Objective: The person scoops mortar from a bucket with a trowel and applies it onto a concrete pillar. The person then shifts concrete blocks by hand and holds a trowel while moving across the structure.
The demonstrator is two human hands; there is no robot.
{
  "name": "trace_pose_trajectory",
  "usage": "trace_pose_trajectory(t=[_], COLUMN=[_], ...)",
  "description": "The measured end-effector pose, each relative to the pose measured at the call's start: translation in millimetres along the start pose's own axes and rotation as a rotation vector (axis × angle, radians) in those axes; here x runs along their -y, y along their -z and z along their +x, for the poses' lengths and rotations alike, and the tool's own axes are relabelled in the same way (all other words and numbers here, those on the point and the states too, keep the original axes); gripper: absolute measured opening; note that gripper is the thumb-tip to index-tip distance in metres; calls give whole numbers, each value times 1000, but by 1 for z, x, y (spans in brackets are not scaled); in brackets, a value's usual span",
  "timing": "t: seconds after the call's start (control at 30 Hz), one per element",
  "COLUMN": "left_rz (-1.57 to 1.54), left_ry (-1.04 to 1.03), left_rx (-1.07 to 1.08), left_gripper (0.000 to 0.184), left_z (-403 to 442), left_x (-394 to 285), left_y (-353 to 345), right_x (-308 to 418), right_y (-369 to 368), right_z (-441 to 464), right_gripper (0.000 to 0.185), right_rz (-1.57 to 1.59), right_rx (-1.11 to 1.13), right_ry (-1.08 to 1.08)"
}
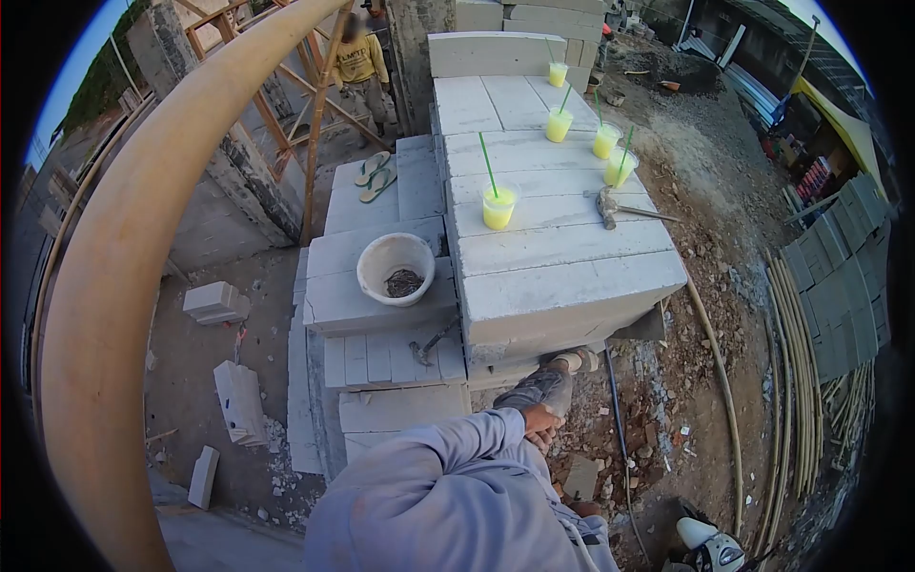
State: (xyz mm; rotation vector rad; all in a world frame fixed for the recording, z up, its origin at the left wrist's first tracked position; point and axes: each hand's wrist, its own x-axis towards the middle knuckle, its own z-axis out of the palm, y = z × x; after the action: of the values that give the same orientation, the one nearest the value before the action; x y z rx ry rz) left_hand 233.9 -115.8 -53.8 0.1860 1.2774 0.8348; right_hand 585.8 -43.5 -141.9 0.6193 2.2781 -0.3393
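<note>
My left hand (542, 418), at the end of a grey sleeve, rests on my bent leg with its fingers curled. Just below it, pressed close, are fingers that look like my right hand (543, 439), mostly hidden. I cannot make out anything held between them. The leg wears stained grey trousers (536, 393), and its sandalled foot (578, 359) rests by the block stack (572, 296). Left of the hands, a hammer (422, 353) lies on the lower blocks. Above it stands a white bucket (370, 272) with dark nails or similar bits inside.
Several cups of yellow drink (498, 208) with green straws stand on the block stack, beside another hammer (610, 210). Flip-flops (377, 183) lie on lower blocks. A thick bamboo pole (114, 257) crosses the left. Another person (360, 71) stands behind. Rubble (686, 362) covers the right ground.
</note>
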Motion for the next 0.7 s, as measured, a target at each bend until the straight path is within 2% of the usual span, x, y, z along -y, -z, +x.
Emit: trace_pose_trajectory(t=[0.1, 0.17, 0.23, 0.4, 0.53, 0.7], left_rz=[5, 0, -12, -40, -11, -84], left_ry=[-1, 1, 9, -6, -2, -82], left_rx=[1, 9, 16, -4, 19, 3], left_gripper=[32, 32, 32, 32, 32, 33], left_z=[3, 6, 8, -1, 9, -2], left_x=[2, 3, 6, 4, 9, 7], left_y=[0, 1, 2, -3, 2, -1], right_x=[-4, -31, -33, -31, -27, -39], right_y=[-3, -53, -58, -53, -47, -71], right_z=[9, 36, 40, 38, 36, 50], right_gripper=[26, 27, 31, 39, 40, 41], right_rz=[-16, 290, 441, 453, 626, 626], right_rx=[100, 102, 108, 88, -6, -10], right_ry=[6, -246, -333, -250, -402, -381])
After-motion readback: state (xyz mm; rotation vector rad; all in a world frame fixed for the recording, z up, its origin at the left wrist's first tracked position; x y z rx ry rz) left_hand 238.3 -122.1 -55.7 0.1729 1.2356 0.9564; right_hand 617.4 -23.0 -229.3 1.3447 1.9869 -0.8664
